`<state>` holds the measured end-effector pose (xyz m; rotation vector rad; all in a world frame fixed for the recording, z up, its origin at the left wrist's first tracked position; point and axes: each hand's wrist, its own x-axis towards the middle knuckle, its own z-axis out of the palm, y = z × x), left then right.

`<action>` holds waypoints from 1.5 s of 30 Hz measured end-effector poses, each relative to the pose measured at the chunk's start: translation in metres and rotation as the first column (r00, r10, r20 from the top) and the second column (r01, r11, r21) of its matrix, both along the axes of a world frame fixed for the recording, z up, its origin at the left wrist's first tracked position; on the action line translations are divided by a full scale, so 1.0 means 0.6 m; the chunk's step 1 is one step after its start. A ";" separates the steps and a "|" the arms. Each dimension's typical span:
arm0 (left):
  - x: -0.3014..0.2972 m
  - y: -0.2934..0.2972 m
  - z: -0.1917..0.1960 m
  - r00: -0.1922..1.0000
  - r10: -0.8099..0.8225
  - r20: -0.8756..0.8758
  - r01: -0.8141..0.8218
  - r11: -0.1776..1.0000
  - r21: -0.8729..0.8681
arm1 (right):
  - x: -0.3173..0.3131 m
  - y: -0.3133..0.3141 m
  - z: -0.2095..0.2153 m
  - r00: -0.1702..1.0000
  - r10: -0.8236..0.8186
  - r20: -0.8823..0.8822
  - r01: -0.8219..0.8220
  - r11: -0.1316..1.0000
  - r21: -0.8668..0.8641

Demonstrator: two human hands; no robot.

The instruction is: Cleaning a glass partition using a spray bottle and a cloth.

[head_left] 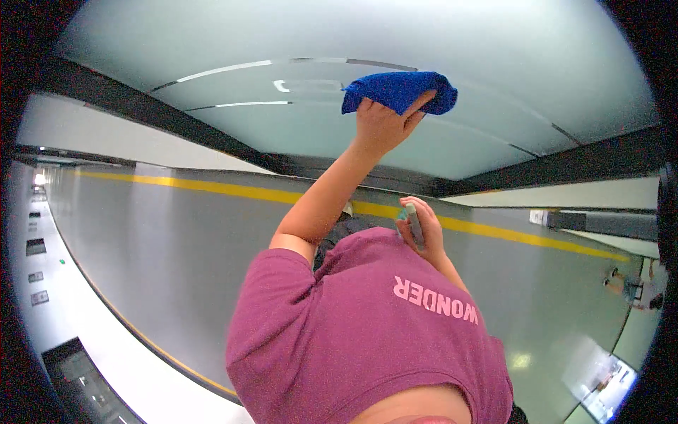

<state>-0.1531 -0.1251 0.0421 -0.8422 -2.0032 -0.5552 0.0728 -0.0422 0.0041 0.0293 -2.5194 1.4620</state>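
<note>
While the fingers of the left hand [385,124] clench a blue cloth [400,92] and press it flat against a frosted glass panel [296,113] in the upper middle of the frame, the arm runs down from there to a magenta T-shirt [367,332] at the lower centre. Just right of centre, the right hand [420,230] is wrapped around a small pale spray bottle [412,220], held close to the chest and well below the cloth. Dark frame bars [141,106] edge the glass. Behind, a grey floor [176,268] with a yellow stripe [226,187] fills the left half.
</note>
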 end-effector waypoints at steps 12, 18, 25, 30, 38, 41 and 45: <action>-0.138 -0.292 -0.029 0.924 0.211 0.320 -0.305 0.911 0.278 | -0.071 -0.082 0.008 0.997 0.076 0.002 -0.076 0.997 -0.004; -0.225 -0.400 -0.043 0.874 0.089 0.477 -0.344 0.806 0.481 | -0.140 -0.142 -0.005 1.000 -0.016 -0.009 0.017 0.999 0.043; -0.287 -0.440 -0.073 0.957 0.187 0.222 -0.276 0.823 0.497 | -0.194 -0.211 -0.015 0.991 -0.015 -0.130 0.021 0.999 0.044; -0.314 -0.450 -0.083 0.953 0.212 0.215 -0.291 0.831 0.474 | -0.215 -0.252 -0.017 0.985 -0.083 -0.149 0.086 0.996 0.017; -0.238 -0.394 -0.033 0.975 0.193 0.112 -0.223 0.845 0.487 | -0.146 -0.220 0.036 0.976 -0.180 -0.126 0.183 0.983 0.016; -0.247 -0.407 -0.026 0.946 0.324 -0.024 -0.308 0.919 0.244 | -0.143 -0.208 0.068 0.950 -0.247 -0.193 0.261 0.964 0.054; -0.264 -0.436 -0.049 0.916 0.379 -0.133 -0.348 0.914 0.210 | -0.148 -0.200 0.109 0.966 -0.231 -0.118 0.231 0.973 -0.018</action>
